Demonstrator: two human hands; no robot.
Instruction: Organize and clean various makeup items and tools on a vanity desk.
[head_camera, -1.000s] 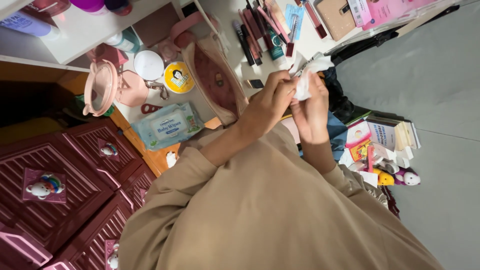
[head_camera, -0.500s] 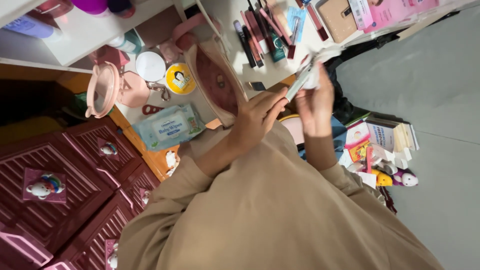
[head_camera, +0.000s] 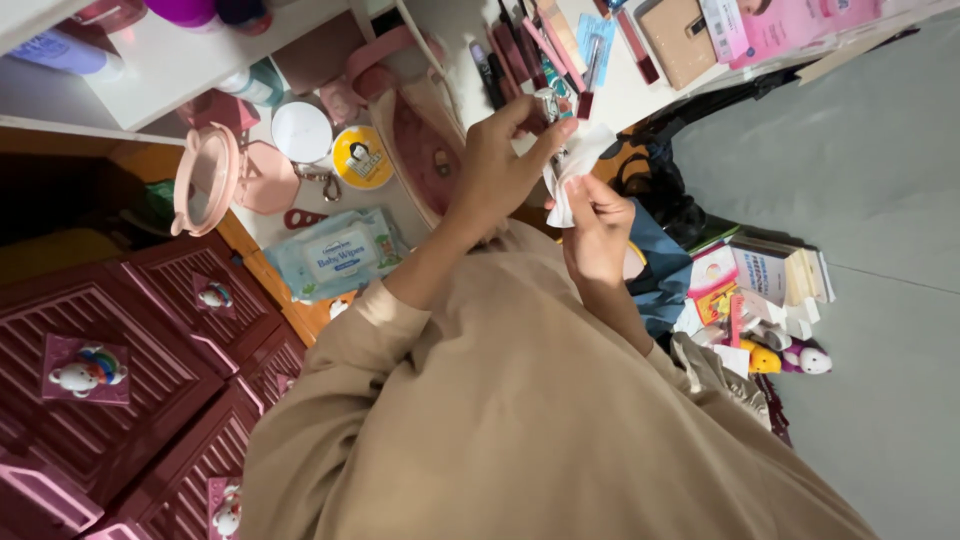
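Two hands (head_camera: 500, 165) — one white wipe (head_camera: 572, 165), one wipes pack (head_camera: 335, 253)

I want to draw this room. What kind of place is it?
Probably a bedroom dressing corner. Makeup sticks cover the white table, a pink mirror stands by them, and soft toys and books lie on the floor.

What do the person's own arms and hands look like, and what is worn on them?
Both arms are covered by loose, plain beige sleeves that end near the wrists. The left hand and the right hand are bare, with no gloves. No ring, watch or bracelet can be seen.
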